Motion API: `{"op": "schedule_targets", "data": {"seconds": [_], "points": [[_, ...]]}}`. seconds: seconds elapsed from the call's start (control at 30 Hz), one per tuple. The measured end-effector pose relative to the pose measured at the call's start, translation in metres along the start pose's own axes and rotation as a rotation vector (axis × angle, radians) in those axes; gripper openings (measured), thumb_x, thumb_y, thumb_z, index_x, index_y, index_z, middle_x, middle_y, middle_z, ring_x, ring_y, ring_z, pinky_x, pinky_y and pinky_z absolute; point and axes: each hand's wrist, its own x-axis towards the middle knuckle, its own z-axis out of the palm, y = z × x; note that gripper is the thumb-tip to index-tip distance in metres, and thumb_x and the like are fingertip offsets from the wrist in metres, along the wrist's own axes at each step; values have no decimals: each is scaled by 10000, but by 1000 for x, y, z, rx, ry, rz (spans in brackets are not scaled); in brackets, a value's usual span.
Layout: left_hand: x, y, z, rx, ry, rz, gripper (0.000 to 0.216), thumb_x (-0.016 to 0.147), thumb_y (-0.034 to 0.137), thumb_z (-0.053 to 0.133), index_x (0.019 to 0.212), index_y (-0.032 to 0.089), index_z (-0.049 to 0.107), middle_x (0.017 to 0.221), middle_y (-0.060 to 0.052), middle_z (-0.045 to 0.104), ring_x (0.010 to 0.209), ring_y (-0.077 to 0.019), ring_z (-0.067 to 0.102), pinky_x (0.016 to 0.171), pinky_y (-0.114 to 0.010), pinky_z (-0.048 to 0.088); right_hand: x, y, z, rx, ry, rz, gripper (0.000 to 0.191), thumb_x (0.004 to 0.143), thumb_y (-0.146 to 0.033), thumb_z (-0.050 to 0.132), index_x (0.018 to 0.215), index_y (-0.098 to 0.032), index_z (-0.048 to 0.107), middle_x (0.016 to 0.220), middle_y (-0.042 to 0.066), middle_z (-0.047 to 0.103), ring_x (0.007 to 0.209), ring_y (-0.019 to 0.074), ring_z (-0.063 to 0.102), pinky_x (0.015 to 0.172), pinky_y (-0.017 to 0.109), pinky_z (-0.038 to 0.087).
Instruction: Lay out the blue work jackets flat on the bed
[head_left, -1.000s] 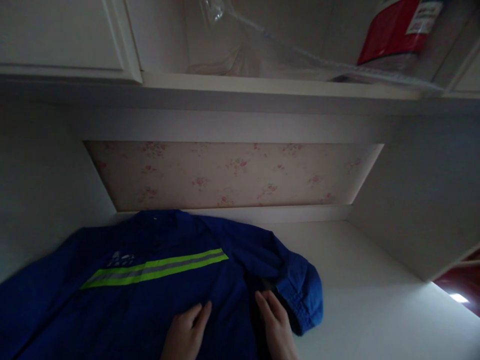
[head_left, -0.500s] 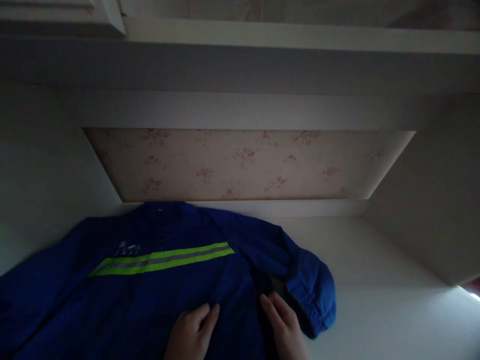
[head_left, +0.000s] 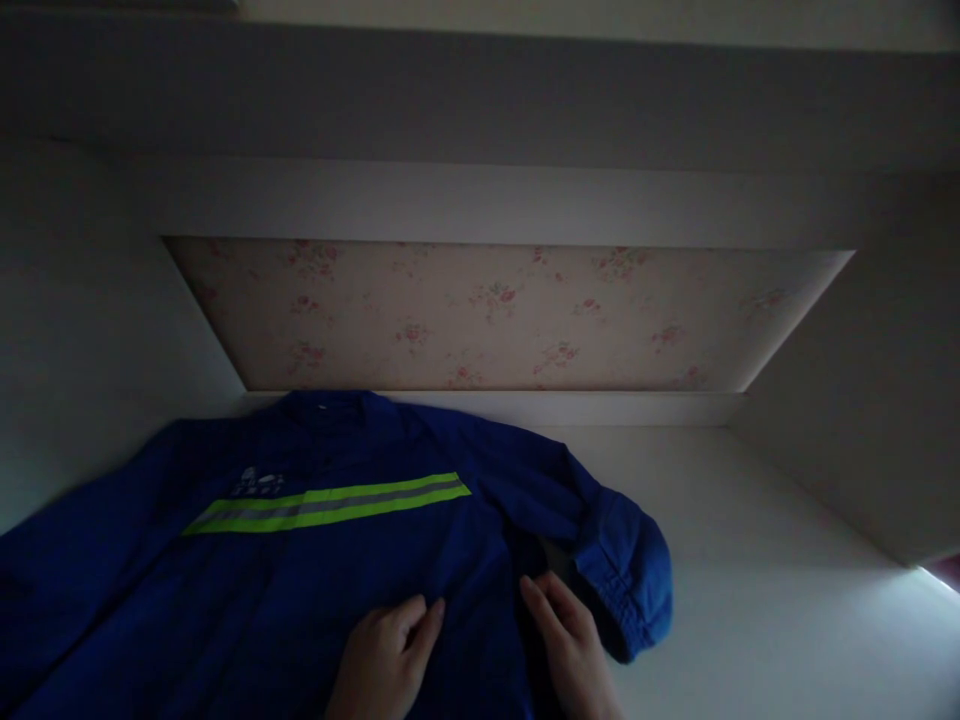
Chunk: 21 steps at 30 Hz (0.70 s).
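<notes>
Blue cotton work jacket [head_left: 315, 570] with a yellow-green and grey reflective stripe [head_left: 330, 503] lies spread flat on the white surface [head_left: 750, 620], filling the near left and middle of the view. Left hand [head_left: 382, 665] rests flat on the jacket's front near the bottom edge of the picture, fingers together and pointing away, grip released, pinching nothing. Right hand [head_left: 574, 655] lies just beside it to the right, also flat on the cloth, fingers stretched out, grip released; its fingertips touch the dark fold beside the turned-back sleeve cuff [head_left: 626, 570]. Cuff is bunched at the jacket's right edge, resting on the bare surface. Small white printed logo [head_left: 256, 482] sits just above the stripe's left end. Collar [head_left: 322, 402] points away, touching the low white ledge at the back. Beyond it, a recessed panel of pale floral wallpaper [head_left: 495, 315], framed by white boards. Lighting dim; details of stitching cannot be told.
</notes>
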Motion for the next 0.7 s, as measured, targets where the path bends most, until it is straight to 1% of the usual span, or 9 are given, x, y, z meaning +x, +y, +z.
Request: {"op": "schedule_targets", "data": {"seconds": [0.13,0.23,0.47,0.7], "points": [[0,0,-1,-15,-2,18,480,923,558,326,572,230,335,492,31,409,477,-126,415,557,-296,255,-1,-2,0,-8,4,3,542,738,-733,561,653,-213,431,652,-47,321,621,128,312,556,258,304],[0,0,-1,-13,-3,24,489,926,563,328,568,230,343,491,28,430,480,-127,439,559,-297,256,-2,-1,0,-11,5,7,531,753,-721,557,657,-215,429,652,-48,312,620,128,308,555,257,306],[-1,-5,3,62,53,66,465,942,518,338,586,240,446,515,3,549,503,-145,551,578,-302,284,-1,5,0,10,8,-3,495,775,-681,572,670,-210,460,661,-43,354,629,129,339,563,252,322],[-1,-2,2,73,23,53,468,944,523,333,582,241,422,507,10,538,501,-143,544,584,-300,288,0,1,0,19,7,-6,508,759,-691,583,657,-207,464,640,-47,337,606,122,317,538,252,294]]}}
